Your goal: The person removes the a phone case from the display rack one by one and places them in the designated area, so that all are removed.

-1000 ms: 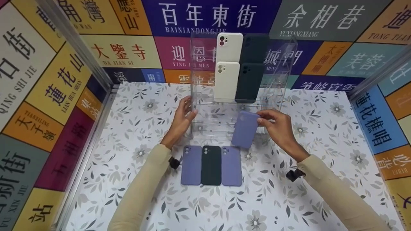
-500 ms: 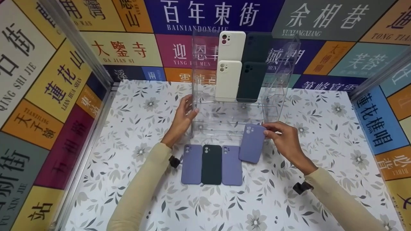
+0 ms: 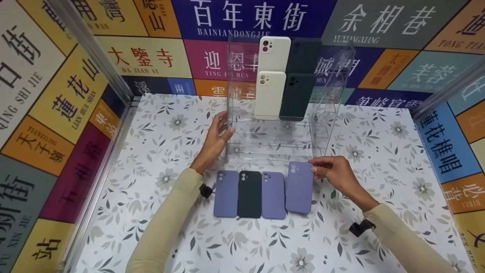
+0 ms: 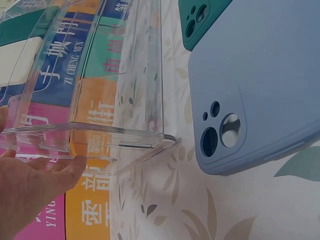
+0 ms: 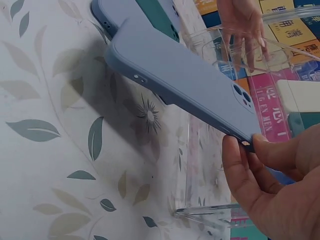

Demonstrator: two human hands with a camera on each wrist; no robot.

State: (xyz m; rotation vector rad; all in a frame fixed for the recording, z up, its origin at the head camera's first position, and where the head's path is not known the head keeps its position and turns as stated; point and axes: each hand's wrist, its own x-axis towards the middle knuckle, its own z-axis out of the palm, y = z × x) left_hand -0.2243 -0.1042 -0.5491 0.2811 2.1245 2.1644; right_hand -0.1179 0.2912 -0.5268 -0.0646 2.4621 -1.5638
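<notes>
A: ok so what's in the right hand [image 3: 335, 172]?

B: a purple phone case [image 3: 299, 189], pinched between thumb and fingers at its top right corner, tilted and looking lifted off the flowery surface [image 3: 208, 242], just right of a row of three

A: which three, left to right?

B: second purple case [image 3: 226, 195], dark green case [image 3: 250, 195], third purple case [image 3: 273, 197], all lying with their camera holes at the far end

A: and the left hand [image 3: 212, 144]?

B: holding the left side of the clear rack [image 3: 273, 144], thumb at the near edge. Rack's got two white cases [image 3: 269, 94] beside two green cases [image 3: 296, 96], one above the other in each pair
</notes>
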